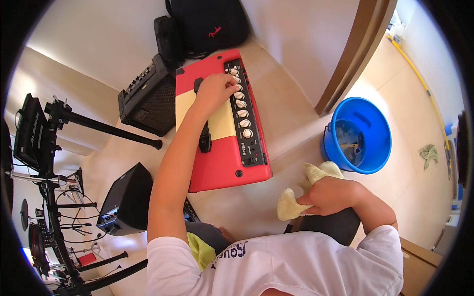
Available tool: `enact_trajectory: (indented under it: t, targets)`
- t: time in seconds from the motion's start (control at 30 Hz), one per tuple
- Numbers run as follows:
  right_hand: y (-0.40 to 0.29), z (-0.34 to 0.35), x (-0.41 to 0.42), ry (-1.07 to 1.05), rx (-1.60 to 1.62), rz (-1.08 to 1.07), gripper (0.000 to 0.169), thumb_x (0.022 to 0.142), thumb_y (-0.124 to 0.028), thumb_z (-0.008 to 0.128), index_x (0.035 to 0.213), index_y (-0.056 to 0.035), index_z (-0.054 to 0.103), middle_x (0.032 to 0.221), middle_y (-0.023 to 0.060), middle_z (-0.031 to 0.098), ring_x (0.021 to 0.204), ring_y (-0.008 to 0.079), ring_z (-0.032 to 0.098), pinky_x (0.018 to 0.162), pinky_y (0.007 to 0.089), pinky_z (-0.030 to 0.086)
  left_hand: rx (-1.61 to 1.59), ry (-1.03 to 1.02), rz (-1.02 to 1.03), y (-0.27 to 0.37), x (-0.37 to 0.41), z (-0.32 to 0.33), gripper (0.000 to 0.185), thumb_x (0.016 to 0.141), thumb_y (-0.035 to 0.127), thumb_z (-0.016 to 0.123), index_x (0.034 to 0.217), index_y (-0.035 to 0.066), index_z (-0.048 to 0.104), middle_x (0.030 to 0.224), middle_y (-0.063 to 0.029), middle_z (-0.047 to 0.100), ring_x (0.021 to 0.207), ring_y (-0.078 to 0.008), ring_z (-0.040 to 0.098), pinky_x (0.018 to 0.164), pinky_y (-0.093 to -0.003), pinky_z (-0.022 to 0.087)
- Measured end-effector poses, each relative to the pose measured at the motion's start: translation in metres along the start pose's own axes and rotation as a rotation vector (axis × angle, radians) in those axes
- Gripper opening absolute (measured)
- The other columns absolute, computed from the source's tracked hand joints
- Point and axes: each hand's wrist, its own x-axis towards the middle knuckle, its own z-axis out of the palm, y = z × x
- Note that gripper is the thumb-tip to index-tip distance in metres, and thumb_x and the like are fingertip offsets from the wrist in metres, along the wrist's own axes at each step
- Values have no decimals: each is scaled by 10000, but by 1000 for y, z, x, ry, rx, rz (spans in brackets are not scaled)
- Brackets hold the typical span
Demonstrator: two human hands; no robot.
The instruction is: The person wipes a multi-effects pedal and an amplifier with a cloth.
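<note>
A red and cream guitar amplifier (222,172) stands before me, with a row of white control knobs (242,113) along its black panel (254,157). My left hand (216,88) reaches over its top, thumb and fingertips on one white knob (239,87) in the upper part of the row. Below that wrist lies the black carrying handle (204,138), partly covered by my forearm. My right hand (329,196) grips a bunched pale yellow cloth (290,207) over my right knee, close to a blue bucket (333,151) holding cloudy water (348,138).
A black amplifier (152,100) and a black gig bag (211,22) stand behind on the left. An electronic drum rack (111,129) and a floor monitor speaker (127,199) fill the left side. A wooden door frame (344,63), a yellow pole (418,70) and a rag (429,154) are at right.
</note>
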Motion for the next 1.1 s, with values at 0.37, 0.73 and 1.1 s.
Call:
enact_trajectory:
  t: [0.37,0.73,1.1]
  targets:
    - [5,3,-6,41,6,-26,197,799,-238,537,855,-53,573,665,158,573,662,348,565,611,429,428,89,18,111,-15,22,-4,189,772,163,601,910,34,601,815,-99,603,732,-215,573,674,-314,436]
    - [2,4,-4,44,-23,-31,197,800,-243,538,846,-55,574,665,150,578,666,340,573,618,426,436,53,108,124,-13,16,-6,179,749,186,626,852,44,593,816,-93,582,744,-248,555,696,-332,435]
    - [0,1,-4,29,-19,1,190,793,-239,548,857,-63,582,680,154,584,674,343,573,624,426,438,56,-98,253,24,-50,-14,153,741,201,642,832,80,626,863,-63,534,900,-240,491,817,-342,389]
